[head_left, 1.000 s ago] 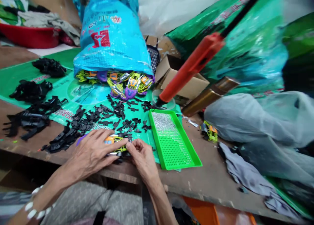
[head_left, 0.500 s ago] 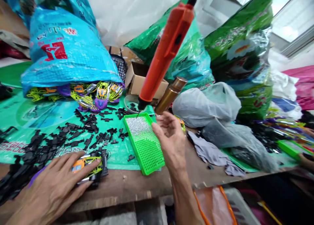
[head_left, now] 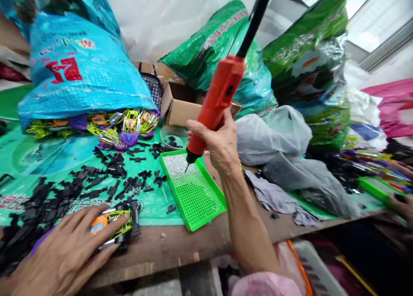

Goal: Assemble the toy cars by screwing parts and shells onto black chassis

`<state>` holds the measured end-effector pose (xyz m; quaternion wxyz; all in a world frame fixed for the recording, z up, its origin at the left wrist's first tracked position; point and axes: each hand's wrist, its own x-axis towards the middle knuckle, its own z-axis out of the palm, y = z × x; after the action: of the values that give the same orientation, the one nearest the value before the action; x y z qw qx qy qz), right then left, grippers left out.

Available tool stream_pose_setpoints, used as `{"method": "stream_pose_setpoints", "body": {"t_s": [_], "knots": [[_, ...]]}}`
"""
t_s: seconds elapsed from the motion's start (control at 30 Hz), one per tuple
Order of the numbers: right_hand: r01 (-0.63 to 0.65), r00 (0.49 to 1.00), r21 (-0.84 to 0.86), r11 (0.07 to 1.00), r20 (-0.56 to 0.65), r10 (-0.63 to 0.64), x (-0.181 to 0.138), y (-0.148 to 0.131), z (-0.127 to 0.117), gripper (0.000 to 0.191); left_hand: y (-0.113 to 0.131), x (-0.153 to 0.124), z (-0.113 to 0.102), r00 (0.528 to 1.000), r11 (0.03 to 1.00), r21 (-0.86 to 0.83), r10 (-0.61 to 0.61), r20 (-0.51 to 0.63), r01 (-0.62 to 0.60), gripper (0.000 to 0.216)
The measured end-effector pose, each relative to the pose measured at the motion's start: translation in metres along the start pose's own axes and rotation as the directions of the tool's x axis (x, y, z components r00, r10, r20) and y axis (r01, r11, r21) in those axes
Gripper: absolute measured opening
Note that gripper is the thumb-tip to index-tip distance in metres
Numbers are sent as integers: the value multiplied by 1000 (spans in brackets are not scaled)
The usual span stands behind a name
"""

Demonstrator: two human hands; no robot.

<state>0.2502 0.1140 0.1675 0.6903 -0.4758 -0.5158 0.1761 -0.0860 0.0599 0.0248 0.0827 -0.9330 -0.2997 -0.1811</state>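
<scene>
My right hand (head_left: pixel 219 143) is wrapped round the lower body of an orange electric screwdriver (head_left: pixel 217 102) that hangs from a black cable. Its tip points down at the pile of small silver screws in a green perforated tray (head_left: pixel 193 192). My left hand (head_left: pixel 64 248) lies flat, fingers spread, on a yellow, orange and purple toy car (head_left: pixel 112 225) near the table's front edge. Several small black plastic parts (head_left: pixel 97 180) lie scattered on the green sheet beyond it.
A blue sack (head_left: pixel 77 72) spills more toy cars (head_left: pixel 125 126) at the back left. A cardboard box (head_left: pixel 179 106), green sacks (head_left: pixel 303 68) and grey plastic bags (head_left: pixel 277 137) stand behind. Another person's hand (head_left: pixel 402 203) shows at the far right.
My right hand left the toy car, rose open toward the hanging screwdriver and has now taken hold of it. The left hand stays on the car.
</scene>
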Motion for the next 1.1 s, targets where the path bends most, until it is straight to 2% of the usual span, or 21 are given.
{"method": "stream_pose_setpoints", "body": {"t_s": [0.17,0.23,0.37,0.47,0.63,0.8,0.97,1.1], "knots": [[-106,987,99,989,133,92,-8,-38,-21,46,26,22,0,996,987,-161,-38,-79,25,47],[-106,988,102,989,127,92,-21,-41,-28,42,39,36,-1,996,985,-168,13,-88,-28,46],[-86,996,37,996,-18,87,-50,-26,-45,39,54,62,-8,987,984,-75,162,-14,-162,43],[-110,988,-36,993,-115,106,-70,-14,-62,37,56,68,-10,979,980,-41,197,56,-195,43],[-119,971,-122,985,-223,90,-89,-7,-84,37,61,64,-9,989,992,-38,123,88,-120,45],[-149,963,-200,968,-252,96,-96,-2,-88,32,65,61,-6,982,995,20,92,165,-97,45],[-142,964,-198,970,-252,90,-97,8,-87,28,61,57,-5,988,997,-39,72,134,-67,43],[-128,968,-241,962,-243,67,-97,10,-87,23,76,77,-12,999,984,-176,36,31,-30,44]]}}
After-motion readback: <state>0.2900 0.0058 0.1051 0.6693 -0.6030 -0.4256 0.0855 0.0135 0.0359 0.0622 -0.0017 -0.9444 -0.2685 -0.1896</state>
